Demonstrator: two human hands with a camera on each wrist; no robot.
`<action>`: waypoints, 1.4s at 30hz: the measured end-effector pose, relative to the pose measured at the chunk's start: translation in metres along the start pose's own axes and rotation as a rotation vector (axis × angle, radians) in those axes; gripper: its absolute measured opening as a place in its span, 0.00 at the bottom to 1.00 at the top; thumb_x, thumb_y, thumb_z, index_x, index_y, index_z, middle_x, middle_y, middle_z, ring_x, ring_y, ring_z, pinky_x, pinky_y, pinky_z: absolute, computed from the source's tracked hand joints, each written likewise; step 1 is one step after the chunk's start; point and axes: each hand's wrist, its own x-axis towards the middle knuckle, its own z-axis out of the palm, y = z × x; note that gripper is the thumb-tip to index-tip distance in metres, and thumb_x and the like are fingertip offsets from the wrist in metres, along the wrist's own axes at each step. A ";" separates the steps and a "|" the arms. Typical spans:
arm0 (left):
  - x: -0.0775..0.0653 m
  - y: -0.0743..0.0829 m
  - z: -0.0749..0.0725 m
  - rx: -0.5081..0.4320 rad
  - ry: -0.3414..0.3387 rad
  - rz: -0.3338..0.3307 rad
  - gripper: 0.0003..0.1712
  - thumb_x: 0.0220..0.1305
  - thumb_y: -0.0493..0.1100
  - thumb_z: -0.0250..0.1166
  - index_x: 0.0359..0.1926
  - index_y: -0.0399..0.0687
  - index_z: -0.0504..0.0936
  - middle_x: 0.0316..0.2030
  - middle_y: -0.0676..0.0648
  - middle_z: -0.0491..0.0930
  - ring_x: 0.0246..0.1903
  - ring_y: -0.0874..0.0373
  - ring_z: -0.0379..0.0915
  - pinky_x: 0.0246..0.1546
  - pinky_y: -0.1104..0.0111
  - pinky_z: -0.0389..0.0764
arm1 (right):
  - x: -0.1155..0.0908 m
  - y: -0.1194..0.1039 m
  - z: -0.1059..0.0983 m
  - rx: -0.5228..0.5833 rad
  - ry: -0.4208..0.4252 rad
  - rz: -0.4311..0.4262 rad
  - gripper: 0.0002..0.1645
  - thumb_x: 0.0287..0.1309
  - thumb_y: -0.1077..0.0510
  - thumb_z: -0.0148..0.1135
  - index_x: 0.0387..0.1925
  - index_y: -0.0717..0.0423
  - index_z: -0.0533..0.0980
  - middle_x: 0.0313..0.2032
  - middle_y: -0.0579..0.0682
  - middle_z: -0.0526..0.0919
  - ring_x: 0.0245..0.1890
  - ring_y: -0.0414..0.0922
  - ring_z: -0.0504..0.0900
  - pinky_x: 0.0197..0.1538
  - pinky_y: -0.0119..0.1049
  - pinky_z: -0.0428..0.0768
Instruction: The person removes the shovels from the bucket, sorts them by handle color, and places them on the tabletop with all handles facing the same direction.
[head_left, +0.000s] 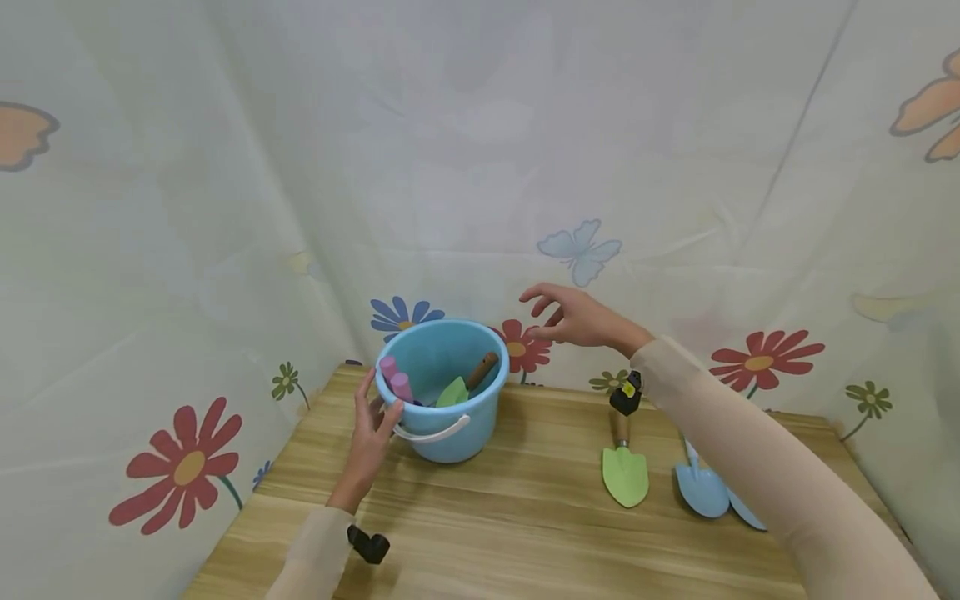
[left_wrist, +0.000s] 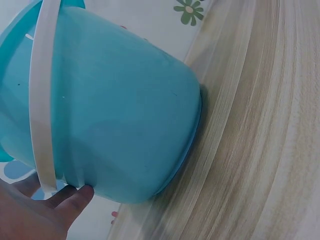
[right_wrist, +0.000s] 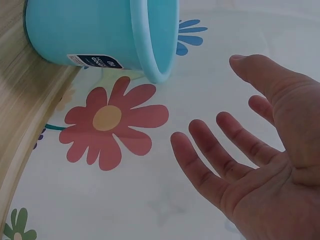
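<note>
A light-blue bucket (head_left: 457,437) stands on the wooden table, its white handle (head_left: 442,432) hanging down in front. My left hand (head_left: 367,429) holds the bucket's left side just under the rim, with thumb and fingers spread round the curve. Inside lie tools with pinkish-purple handles (head_left: 401,387) and a trowel with a green blade (head_left: 453,392) and a brown handle (head_left: 482,369); their lower parts are hidden. Right of the bucket and above the table, my right hand (head_left: 577,318) hangs in the air with loosely bent fingers, holding nothing and apart from the bucket.
To the right, a green trowel (head_left: 625,477) with a wooden handle lies on the table (head_left: 525,517). Beside it are blue shovels (head_left: 702,490), partly hidden by my right forearm. A pale cloth (head_left: 480,167) with flowers and butterflies hangs behind the table and along its sides.
</note>
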 end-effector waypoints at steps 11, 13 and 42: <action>0.000 -0.001 0.001 0.006 0.003 0.000 0.42 0.78 0.52 0.57 0.81 0.72 0.42 0.78 0.39 0.50 0.75 0.34 0.51 0.67 0.38 0.64 | 0.024 -0.002 0.022 -0.028 0.000 -0.028 0.35 0.61 0.55 0.74 0.67 0.52 0.71 0.56 0.63 0.78 0.45 0.56 0.87 0.45 0.45 0.88; 0.000 -0.001 0.001 0.006 0.004 -0.002 0.42 0.78 0.52 0.57 0.81 0.71 0.43 0.78 0.38 0.51 0.75 0.34 0.52 0.67 0.38 0.64 | 0.028 -0.002 0.027 -0.037 -0.005 -0.032 0.36 0.61 0.55 0.74 0.67 0.52 0.70 0.56 0.64 0.77 0.45 0.56 0.86 0.45 0.45 0.87; -0.003 0.018 0.005 0.014 -0.015 -0.036 0.43 0.78 0.51 0.57 0.82 0.62 0.42 0.80 0.40 0.46 0.77 0.37 0.48 0.71 0.39 0.58 | 0.052 0.012 0.067 -0.043 -0.099 0.012 0.31 0.59 0.56 0.76 0.62 0.59 0.76 0.37 0.62 0.72 0.18 0.46 0.75 0.23 0.32 0.73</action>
